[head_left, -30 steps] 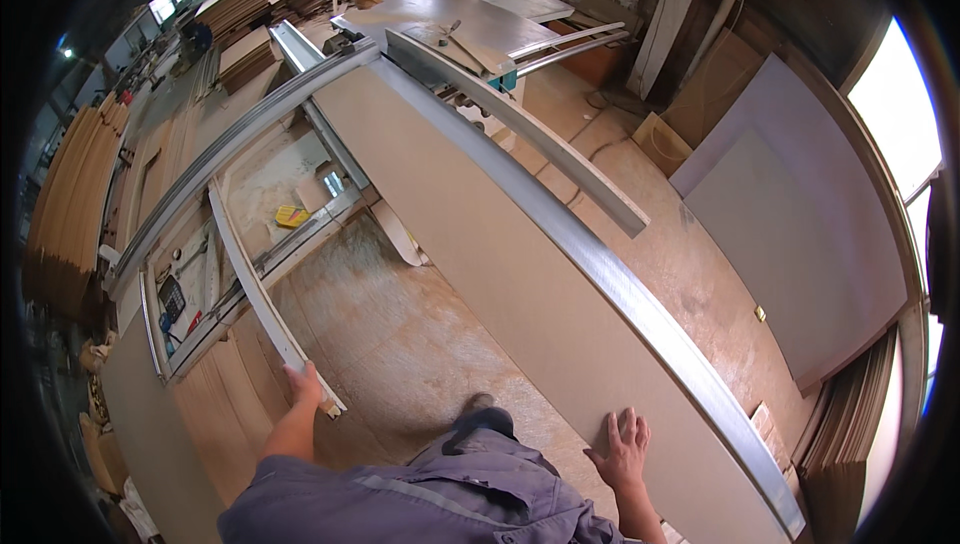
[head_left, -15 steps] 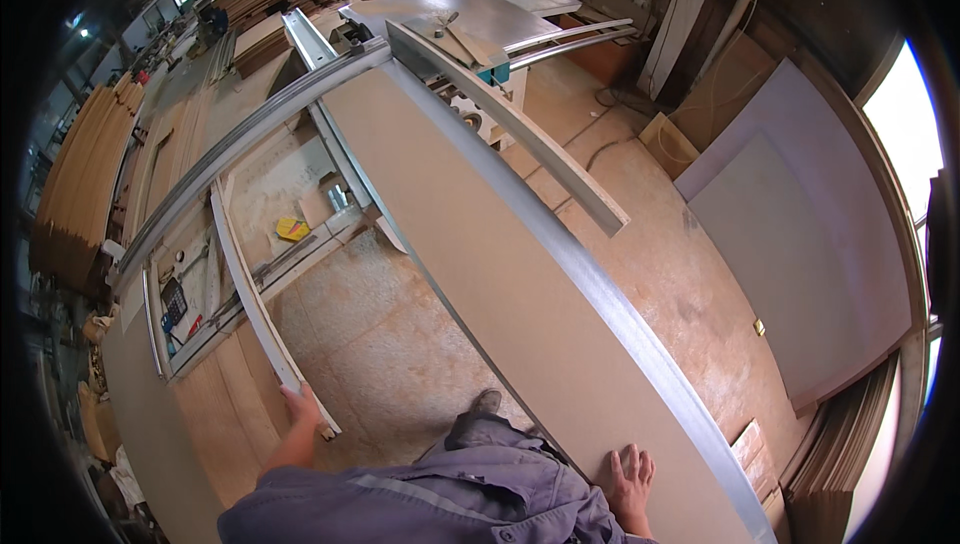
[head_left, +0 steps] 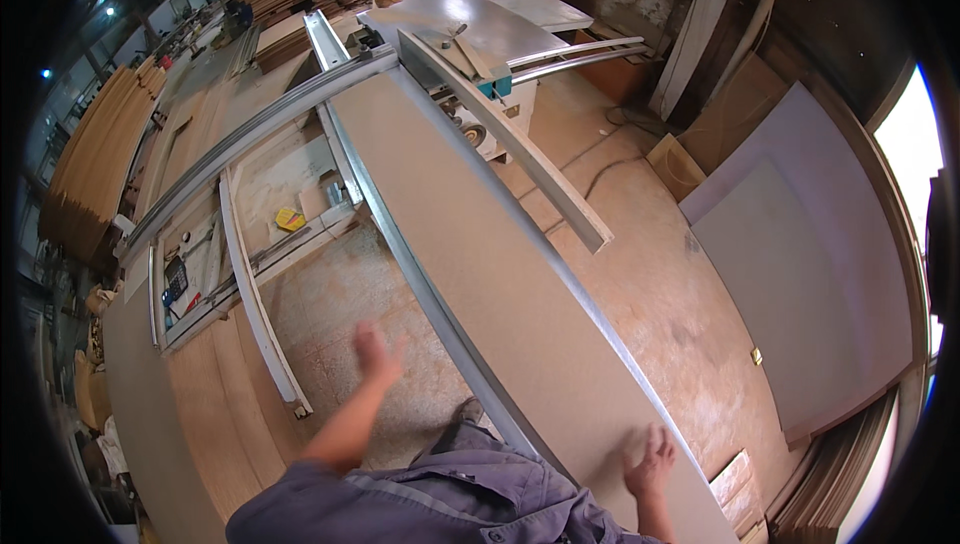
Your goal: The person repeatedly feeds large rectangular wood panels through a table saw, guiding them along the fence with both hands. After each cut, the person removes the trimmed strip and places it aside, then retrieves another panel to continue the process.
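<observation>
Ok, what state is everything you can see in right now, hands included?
Long board: lying flat
Pale strip: unheld
Left hand: empty, blurred, apart from the strip
Right hand: open, over the board, contact unclear
Yellow object: lying unheld
Dark calculator: lying unheld
Grey sheet: standing, leaning

Ok so I count two bare hands (head_left: 376, 356) (head_left: 652, 461), one long tan board (head_left: 480, 274), one yellow gadget (head_left: 290, 219), one black calculator-looking thing (head_left: 177, 279), two metal rods (head_left: 590, 61) by the silver worktop (head_left: 450, 14), one dark shoe (head_left: 470, 410), plus one purple-grey work shirt (head_left: 420, 504).
</observation>
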{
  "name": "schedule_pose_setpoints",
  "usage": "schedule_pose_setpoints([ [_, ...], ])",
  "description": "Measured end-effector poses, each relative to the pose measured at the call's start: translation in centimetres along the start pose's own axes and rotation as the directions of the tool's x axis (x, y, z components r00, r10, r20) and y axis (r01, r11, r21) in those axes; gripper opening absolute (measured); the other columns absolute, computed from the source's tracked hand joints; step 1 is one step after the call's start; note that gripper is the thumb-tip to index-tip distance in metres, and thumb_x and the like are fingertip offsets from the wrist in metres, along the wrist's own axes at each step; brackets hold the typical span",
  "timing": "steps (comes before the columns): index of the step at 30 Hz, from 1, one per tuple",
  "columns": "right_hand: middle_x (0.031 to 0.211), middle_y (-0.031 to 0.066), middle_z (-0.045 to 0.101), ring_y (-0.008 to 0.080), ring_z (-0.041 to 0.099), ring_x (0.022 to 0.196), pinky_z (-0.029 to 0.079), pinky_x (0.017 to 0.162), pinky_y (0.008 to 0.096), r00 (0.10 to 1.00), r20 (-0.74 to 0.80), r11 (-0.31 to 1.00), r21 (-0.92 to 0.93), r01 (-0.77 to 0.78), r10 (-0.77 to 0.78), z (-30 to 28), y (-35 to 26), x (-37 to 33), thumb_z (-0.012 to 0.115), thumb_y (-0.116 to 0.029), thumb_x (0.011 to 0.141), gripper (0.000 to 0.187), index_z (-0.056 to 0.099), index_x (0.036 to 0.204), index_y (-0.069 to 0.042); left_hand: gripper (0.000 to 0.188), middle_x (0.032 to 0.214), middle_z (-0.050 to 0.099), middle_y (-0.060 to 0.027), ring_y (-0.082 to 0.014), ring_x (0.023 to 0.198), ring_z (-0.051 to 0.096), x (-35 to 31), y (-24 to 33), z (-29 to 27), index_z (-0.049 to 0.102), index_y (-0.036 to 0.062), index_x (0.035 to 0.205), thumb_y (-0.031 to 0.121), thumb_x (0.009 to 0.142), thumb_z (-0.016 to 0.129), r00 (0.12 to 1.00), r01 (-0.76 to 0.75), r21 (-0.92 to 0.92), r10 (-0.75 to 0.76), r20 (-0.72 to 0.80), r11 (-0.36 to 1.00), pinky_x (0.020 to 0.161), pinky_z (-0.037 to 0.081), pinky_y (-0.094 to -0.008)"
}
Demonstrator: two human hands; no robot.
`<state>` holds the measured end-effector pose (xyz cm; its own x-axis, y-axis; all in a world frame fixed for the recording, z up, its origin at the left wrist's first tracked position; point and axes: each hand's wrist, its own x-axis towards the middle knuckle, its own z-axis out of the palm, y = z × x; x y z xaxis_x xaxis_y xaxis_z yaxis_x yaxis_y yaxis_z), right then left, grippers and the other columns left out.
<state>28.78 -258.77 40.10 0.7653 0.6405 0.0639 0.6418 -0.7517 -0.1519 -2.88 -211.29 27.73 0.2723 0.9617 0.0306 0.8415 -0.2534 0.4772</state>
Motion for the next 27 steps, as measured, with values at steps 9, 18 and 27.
schedule_pose_setpoints([
  [9, 0.125, 0.0266, 0.060, 0.0421, 0.054, 0.118, 0.042, 0.104, 0.0482, 0.971, 0.144, 0.977, 0.068, -0.202, 0.191, 0.9, 4.0, 5.6, 0.061, -0.032, 0.094, 0.055, 0.054, 0.135, 0.003, 0.100, 0.158, 0.015, -0.0321, -0.0432, 0.150, 0.008, 5.6, 16.6, 2.4, 0.026, -0.0231, 0.142, 0.058, 0.092, 0.056, 1.000, 0.009, 0.006, -0.009, -0.020, 1.000, 0.123, 0.011, -0.0506],
  [18, 0.113, 0.0268, 0.065, 0.0437, 0.061, 0.107, 0.048, 0.096, 0.0478, 0.986, 0.141, 0.980, 0.160, -0.116, 0.094, 1.6, 4.1, 10.4, 0.043, -0.027, 0.103, 0.041, 0.059, 0.128, 0.001, 0.104, 0.156, 0.016, -0.0295, -0.0436, 0.148, 0.011, 8.2, 21.0, 5.1, 0.020, -0.0238, 0.143, 0.058, 0.091, 0.059, 0.994, -0.009, -0.120, -0.004, -0.112, 0.993, 0.123, 0.012, -0.0526],
  [27, 0.086, 0.0273, 0.065, 0.0465, 0.063, 0.085, 0.048, 0.076, 0.0541, 0.981, 0.142, 0.983, 0.101, -0.150, 0.135, 3.5, 4.1, 13.6, 0.038, -0.030, 0.105, 0.042, 0.062, 0.088, 0.000, 0.100, 0.157, 0.019, -0.0313, -0.0443, 0.149, 0.012, 9.0, 22.3, 6.9, 0.017, -0.0194, 0.146, 0.051, 0.091, 0.063, 0.973, 0.039, -0.158, -0.074, -0.220, 0.987, 0.122, 0.012, -0.0528],
])
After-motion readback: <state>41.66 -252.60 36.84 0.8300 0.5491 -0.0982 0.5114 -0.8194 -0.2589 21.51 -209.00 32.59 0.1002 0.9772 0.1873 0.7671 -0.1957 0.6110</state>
